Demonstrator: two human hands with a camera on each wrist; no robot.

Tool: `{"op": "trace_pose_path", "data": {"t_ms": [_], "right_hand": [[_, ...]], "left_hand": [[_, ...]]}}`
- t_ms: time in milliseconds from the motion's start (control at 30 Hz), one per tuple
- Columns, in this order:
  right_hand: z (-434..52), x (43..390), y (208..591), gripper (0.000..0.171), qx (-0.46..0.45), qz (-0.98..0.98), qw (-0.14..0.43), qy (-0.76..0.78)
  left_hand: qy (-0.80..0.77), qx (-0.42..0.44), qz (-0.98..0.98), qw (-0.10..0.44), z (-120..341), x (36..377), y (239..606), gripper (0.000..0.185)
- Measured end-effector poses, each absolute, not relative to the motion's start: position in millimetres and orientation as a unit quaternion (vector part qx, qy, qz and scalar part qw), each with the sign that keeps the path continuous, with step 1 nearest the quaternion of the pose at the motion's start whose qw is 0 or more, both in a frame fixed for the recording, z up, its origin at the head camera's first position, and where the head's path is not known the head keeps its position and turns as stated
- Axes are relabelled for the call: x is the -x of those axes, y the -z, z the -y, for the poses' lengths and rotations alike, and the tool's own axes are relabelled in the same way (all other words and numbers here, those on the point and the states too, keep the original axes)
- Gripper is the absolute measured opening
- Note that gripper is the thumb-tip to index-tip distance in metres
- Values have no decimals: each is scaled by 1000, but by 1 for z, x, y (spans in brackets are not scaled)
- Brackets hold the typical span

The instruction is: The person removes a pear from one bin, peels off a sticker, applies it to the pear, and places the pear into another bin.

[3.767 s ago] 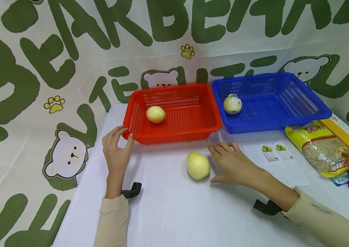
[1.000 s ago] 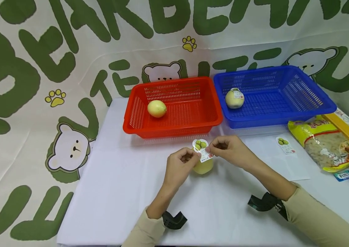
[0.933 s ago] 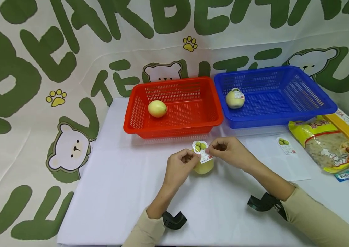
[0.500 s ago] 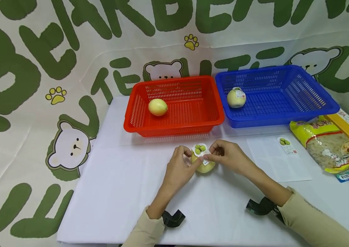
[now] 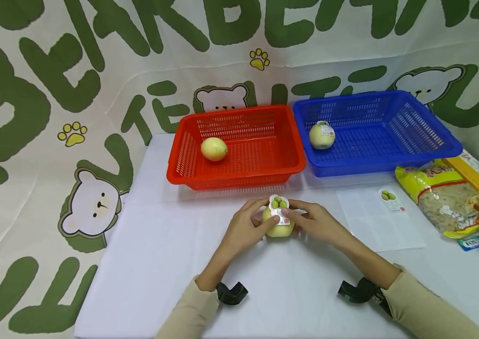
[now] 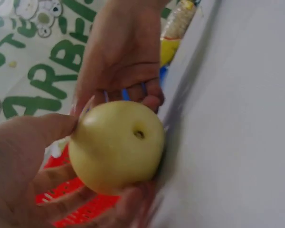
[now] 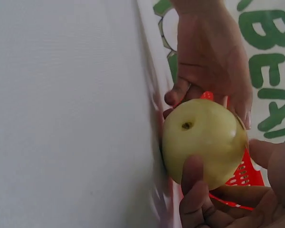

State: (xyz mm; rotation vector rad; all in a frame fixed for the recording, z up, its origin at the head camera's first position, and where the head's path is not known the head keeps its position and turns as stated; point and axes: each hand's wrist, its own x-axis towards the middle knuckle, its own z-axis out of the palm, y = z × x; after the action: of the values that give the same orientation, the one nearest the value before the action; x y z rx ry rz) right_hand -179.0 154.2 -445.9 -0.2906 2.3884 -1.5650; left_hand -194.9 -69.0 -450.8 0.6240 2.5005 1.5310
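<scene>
Left hand [image 5: 245,226]: fingers curled round pear [image 5: 279,227] at its 9 o'clock.
Right hand [image 5: 313,225]: fingers curled round pear at 3 o'clock.
Sticker [image 5: 279,209]: atop pear.

Both hands have closed in on the pear [image 5: 279,225] in front of the red basket [image 5: 236,175]. The left hand [image 5: 245,229] and right hand [image 5: 314,224] now cup its sides, and the sticker [image 5: 279,209], earlier held above it, lies pressed on its top.
</scene>
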Motion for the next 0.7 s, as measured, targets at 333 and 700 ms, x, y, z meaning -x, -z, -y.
{"op": "trace_pose_path", "data": {"t_ms": [333,700], "right_hand": [[-163,176,446,70,161,-831,122,519],[-160,177,449,56,118,-810,141,558]], "left_hand": [[-507,-237,-824,92,76,196,452,66],[-520,-205,-821,116,67,194,456,56]]}}
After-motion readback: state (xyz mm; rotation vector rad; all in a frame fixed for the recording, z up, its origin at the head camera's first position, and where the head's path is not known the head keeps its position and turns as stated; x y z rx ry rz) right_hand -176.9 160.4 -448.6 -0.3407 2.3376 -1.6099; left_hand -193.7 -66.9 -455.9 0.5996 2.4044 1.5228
